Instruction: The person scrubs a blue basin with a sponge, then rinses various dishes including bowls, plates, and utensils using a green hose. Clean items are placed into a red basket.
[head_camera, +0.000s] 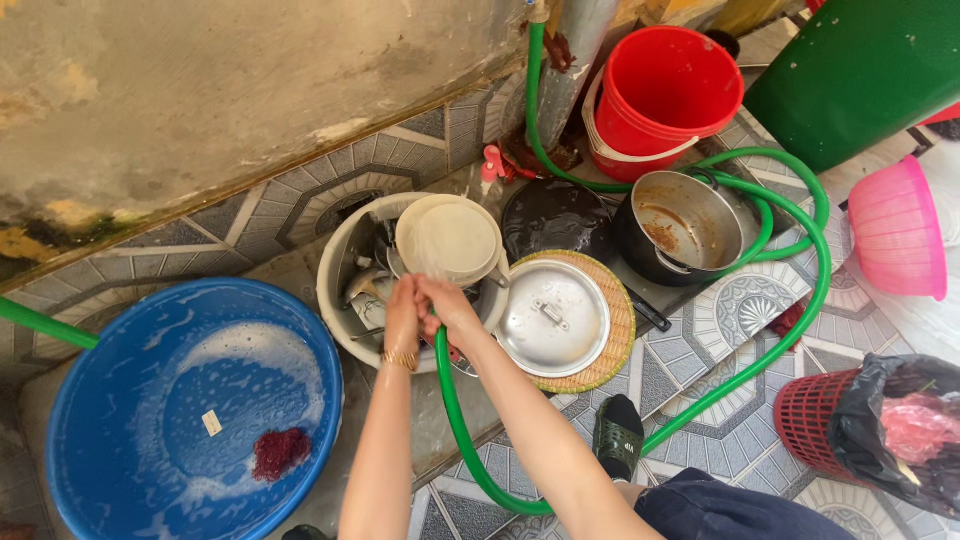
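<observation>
Two hands close together over a white basin full of dishes. Left hand, with a gold bracelet, curled shut, maybe around a small clear thing, hard to see. Right hand gripping the end of a green hose. Round white lid leaning in the basin just past the fingers. Metal lid on a woven mat right beside. Blue soapy tub to the left. Steel pot and red bucket farther back.
</observation>
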